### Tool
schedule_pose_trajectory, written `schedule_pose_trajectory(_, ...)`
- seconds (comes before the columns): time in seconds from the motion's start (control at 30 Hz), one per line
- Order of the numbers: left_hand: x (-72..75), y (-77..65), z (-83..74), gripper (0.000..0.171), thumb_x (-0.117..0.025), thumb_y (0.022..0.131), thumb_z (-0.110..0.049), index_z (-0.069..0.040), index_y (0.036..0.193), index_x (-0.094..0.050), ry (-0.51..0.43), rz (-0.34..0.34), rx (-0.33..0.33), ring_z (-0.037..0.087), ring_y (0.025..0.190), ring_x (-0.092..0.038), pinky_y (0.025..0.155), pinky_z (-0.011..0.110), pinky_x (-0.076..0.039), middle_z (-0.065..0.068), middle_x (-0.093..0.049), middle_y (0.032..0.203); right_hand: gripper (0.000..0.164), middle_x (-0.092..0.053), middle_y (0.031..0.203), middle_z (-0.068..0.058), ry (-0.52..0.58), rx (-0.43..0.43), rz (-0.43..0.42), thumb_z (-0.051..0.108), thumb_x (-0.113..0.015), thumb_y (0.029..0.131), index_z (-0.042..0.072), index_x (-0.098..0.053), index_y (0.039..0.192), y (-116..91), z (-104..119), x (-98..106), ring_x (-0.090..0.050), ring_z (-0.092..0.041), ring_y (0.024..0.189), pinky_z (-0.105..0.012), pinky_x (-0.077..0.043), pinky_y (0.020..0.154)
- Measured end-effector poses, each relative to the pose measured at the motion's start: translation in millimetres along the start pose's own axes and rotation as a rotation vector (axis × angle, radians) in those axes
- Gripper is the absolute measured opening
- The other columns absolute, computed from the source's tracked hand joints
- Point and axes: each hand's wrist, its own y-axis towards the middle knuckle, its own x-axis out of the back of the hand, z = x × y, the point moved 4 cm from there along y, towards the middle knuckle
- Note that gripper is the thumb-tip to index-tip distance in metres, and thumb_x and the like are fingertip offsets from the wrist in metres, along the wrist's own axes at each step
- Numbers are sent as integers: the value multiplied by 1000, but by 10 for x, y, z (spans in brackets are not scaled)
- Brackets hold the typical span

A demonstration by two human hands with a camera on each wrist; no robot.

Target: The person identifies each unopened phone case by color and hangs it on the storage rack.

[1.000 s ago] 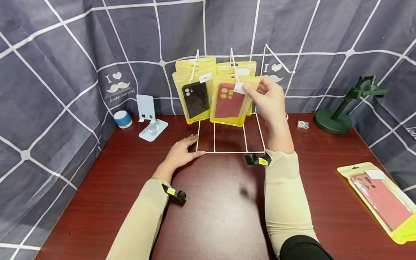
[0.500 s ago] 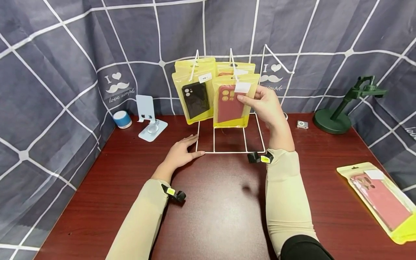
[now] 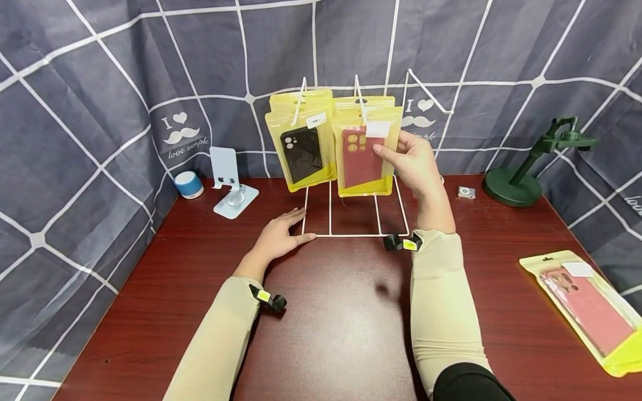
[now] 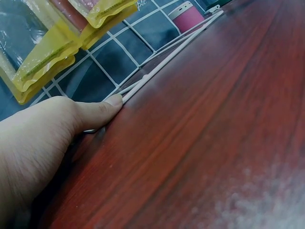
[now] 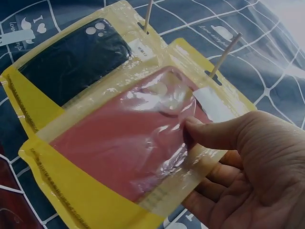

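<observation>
My right hand [image 3: 413, 164] pinches the right edge of a yellow-edged clear bag holding a red phone case [image 3: 358, 159], thumb in front and fingers behind. In the right wrist view, a white hook [image 5: 226, 55] meets the slot at the top of this bag; whether it passes through is unclear. Another bag hangs behind it, mostly hidden. Left of it, a bagged black phone case [image 3: 302, 153] hangs on a second hook, also with a bag behind. My left hand [image 3: 278, 236] rests at the front left corner of the white wire rack [image 3: 351, 235], its thumb [image 4: 102, 112] on the wire.
A third hook [image 3: 431, 92] at the right bears no bag. Another bagged red phone case [image 3: 587, 306] lies on the table at right. Around the back stand a blue speaker-like cylinder [image 3: 189, 184], a light phone stand [image 3: 233, 189], a small silver device [image 3: 466, 192] and a green stand [image 3: 521, 178].
My right hand has slid lower on the bag's edge, its thumb leaving the white label. The bag has straightened and shifted slightly right. My left hand has stayed put.
</observation>
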Motion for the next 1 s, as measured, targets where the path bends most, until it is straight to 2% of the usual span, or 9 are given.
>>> schedule_pose_trajectory(0.3, 10, 16, -1, 87, -61, 85, -73, -21, 153, -46, 4, 3, 3, 22, 147, -34, 118, 47, -29, 1, -41, 158, 36, -77, 87, -2, -144, 25, -156, 28, -82, 86, 3, -76, 110, 32, 9, 28, -72, -10, 74, -24, -56, 67)
schedule_pose_trajectory(0.43, 1, 19, 4, 87, -62, 85, -73, -21, 153, -46, 4, 2, 4, 21, 147, -33, 118, 47, -29, 1, -41, 158, 37, -78, 88, -5, -232, 53, -238, 33, -82, 86, 4, -78, 108, 44, 3, 24, -69, -5, 69, -20, -52, 62)
schedule_pose_trajectory(0.57, -1, 13, -3, 86, -63, 85, -71, -21, 152, -47, -2, 0, 3, 22, 147, -34, 118, 48, -30, 2, -42, 157, 36, -77, 90, -8, -274, 74, -290, 34, -81, 86, 5, -79, 107, 46, -4, -4, -67, -3, 68, -19, -50, 59)
schedule_pose_trajectory(0.7, 11, 17, -7, 85, -63, 85, -71, -21, 153, -47, 1, 0, 5, 23, 147, -35, 118, 48, -29, 3, -42, 157, 35, -77, 91, -9, -279, 74, -297, 34, -81, 86, 6, -79, 106, 51, 3, -26, -67, -3, 68, -19, -51, 59)
schedule_pose_trajectory(1.0, -10, 7, 5, 86, -62, 85, -72, -21, 153, -47, 3, 11, 14, 22, 147, -34, 118, 47, -29, 2, -41, 157, 37, -77, 90, -7, -272, 50, -247, 35, -81, 87, 5, -77, 108, 51, -35, -27, -69, -7, 71, -20, -51, 61)
